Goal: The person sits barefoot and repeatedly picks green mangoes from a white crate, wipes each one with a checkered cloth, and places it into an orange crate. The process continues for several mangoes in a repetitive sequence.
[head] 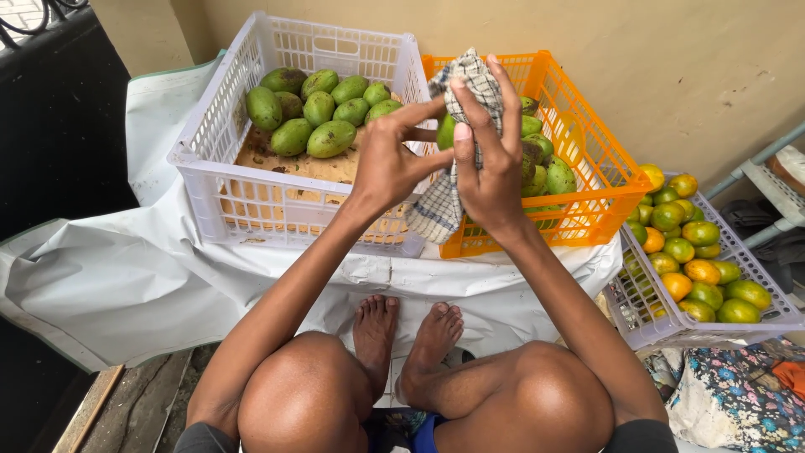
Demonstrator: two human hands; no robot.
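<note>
My left hand (392, 161) grips a green mango (446, 132), which shows only as a sliver between my hands. My right hand (486, 147) presses a checked cloth (436, 210) over that mango; the cloth hangs down below my fingers. Both hands are raised in front of the gap between a white crate (210, 143) and an orange crate (595, 159). The white crate holds several green mangoes (319, 109) on a cardboard sheet. More green mangoes (549, 172) lie in the orange crate, partly hidden behind my right hand.
A lilac crate (637, 315) at the right holds several green and orange citrus fruits (696, 260). The crates stand on a white plastic sheet (126, 268). My knees and bare feet are below. A patterned cloth (738, 394) lies at bottom right, a beige wall behind.
</note>
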